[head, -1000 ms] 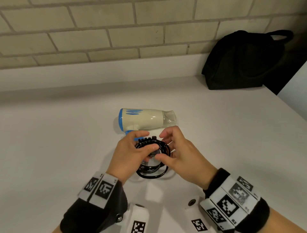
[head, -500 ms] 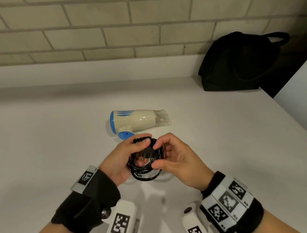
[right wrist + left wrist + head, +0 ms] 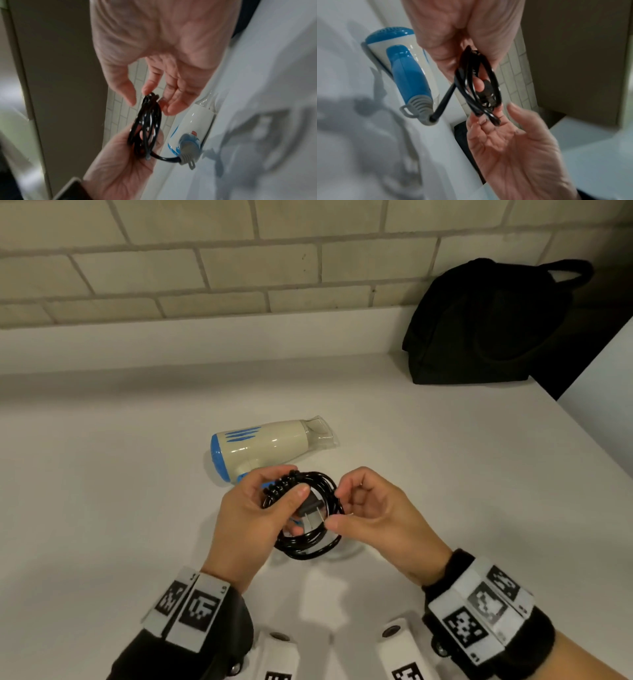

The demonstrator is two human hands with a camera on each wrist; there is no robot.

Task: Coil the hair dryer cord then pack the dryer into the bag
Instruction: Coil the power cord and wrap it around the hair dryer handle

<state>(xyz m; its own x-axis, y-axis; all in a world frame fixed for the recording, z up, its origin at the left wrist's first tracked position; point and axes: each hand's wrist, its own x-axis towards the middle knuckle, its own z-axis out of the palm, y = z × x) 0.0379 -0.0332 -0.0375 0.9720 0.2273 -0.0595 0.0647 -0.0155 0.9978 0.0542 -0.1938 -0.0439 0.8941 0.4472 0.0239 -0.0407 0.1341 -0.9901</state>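
The cream-and-blue hair dryer lies on its side on the white counter; its folded blue handle points toward me. Its black cord is wound into a small ring held just above the counter. My left hand grips the ring's left side, thumb pressing the plug inside the ring. My right hand touches the ring's right edge with curled fingertips. In the right wrist view its thumb stands slightly off the cord. The black bag sits back right.
A brick wall with a white ledge runs along the back of the counter. The counter's right edge falls away just past the bag. Bare counter lies to the left and right of the dryer.
The coil has tilted up so the plug now shows inside the ring. My right thumb has eased off the cord. The dryer lies where it was.
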